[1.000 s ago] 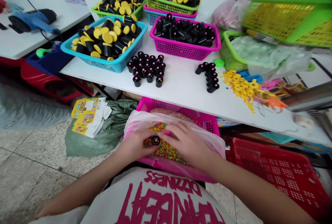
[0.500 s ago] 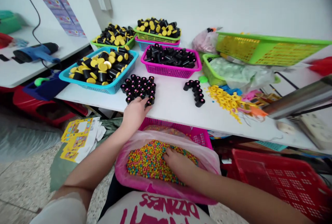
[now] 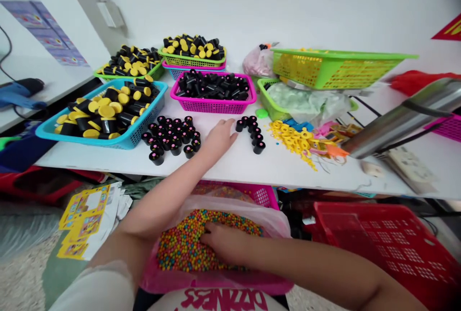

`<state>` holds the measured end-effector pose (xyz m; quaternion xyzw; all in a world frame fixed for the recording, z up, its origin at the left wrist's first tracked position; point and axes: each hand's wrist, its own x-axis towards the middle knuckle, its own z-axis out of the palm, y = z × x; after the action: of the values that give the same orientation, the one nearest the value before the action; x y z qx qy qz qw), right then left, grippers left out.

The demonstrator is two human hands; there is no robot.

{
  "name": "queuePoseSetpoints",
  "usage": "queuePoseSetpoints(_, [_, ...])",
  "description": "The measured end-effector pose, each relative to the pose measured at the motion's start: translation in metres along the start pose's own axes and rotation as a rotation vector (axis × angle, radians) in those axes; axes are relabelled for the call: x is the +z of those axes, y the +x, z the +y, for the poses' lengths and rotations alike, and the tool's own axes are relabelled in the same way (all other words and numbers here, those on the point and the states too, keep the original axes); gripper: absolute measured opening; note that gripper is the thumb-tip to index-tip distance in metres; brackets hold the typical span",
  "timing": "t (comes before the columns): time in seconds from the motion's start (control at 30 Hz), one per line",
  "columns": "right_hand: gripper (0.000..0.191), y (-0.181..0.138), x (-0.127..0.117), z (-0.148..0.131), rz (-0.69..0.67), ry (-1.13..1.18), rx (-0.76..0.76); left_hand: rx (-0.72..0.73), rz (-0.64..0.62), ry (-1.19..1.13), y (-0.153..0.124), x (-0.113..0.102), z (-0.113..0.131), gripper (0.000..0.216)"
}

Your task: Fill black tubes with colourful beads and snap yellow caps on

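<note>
- Spread flat and holding nothing, our left hand (image 3: 220, 137) lies palm down on the white table (image 3: 281, 169). Its fingertips are beside the nearest piece in a row of tubes (image 3: 252, 133); we cannot tell whether they touch it.
- Our right hand (image 3: 225, 246) rests low in the frame on a heap of coloured beads (image 3: 180, 248), fingertips sunk among them. We cannot tell whether the fingers have closed on any.
- These beads fill a pink bag (image 3: 216, 286) on our lap, below the table's front edge. The mesh of a lower basket (image 3: 264, 195) shows behind it.
- The row of tubes, black and short, curves away from the left hand toward the right.
- Just left of that hand stands a cluster (image 3: 171, 139) of upright black tubes with pink tops, tightly packed near the table's front edge.
- Behind the hand sits a pink basket (image 3: 216, 105) of loose black tubes. To its left, a blue basket (image 3: 108, 142) holds tubes with yellow caps.
- Right of the row lies a scatter of yellow rings (image 3: 293, 137).
- Under the table, a red crate (image 3: 378, 248) stands at right and yellow cards (image 3: 84, 210) lie on the floor at left.
</note>
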<state>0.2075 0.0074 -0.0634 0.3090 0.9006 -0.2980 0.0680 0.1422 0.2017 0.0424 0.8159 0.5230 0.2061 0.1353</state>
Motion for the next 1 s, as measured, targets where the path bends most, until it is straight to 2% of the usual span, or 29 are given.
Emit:
queuePoseSetpoints(0.1, [0.03,0.001,0.0,0.003,0.013,0.037,-0.043,-0.062,-0.027,-0.013,0.042,0.033,0.007,0.047])
queuePoseSetpoints(0.17, [0.033,-0.001,0.001,0.007,0.054,0.067,-0.079,-0.078,-0.045,-0.021,0.055,0.044,0.006,0.04])
queuePoseSetpoints(0.23, [0.035,-0.004,0.003,0.01,0.1,0.071,-0.097,-0.064,-0.054,-0.033,0.054,0.044,0.005,0.035])
queuePoseSetpoints(0.3, [0.032,-0.009,0.005,0.011,0.126,0.033,-0.079,-0.034,-0.057,-0.046,0.04,0.035,0.004,0.036])
queuePoseSetpoints(0.43, [0.022,-0.014,0.005,0.011,0.121,-0.083,-0.036,0.118,-0.066,-0.09,-0.021,-0.006,0.004,0.051])
queuePoseSetpoints(0.53, [0.02,-0.014,0.005,0.01,0.121,-0.081,-0.044,0.243,-0.1,-0.086,-0.086,-0.039,-0.001,0.04])
queuePoseSetpoints(0.63, [0.027,-0.012,0.005,0.008,0.161,0.042,-0.038,0.206,-0.089,-0.123,-0.15,-0.057,-0.014,0.031])
queuePoseSetpoints(0.73, [0.033,-0.009,0.004,0.005,0.218,0.212,-0.008,0.135,-0.137,-0.173,-0.204,-0.056,-0.033,0.03])
queuePoseSetpoints(0.83, [0.028,-0.008,0.0,0.0,0.235,0.373,0.004,0.078,-0.171,-0.218,-0.246,-0.048,-0.045,0.034])
queuePoseSetpoints(1.0, [0.021,-0.015,-0.019,-0.011,0.299,0.542,-0.012,-0.091,-0.222,-0.349,-0.284,-0.036,-0.047,0.036])
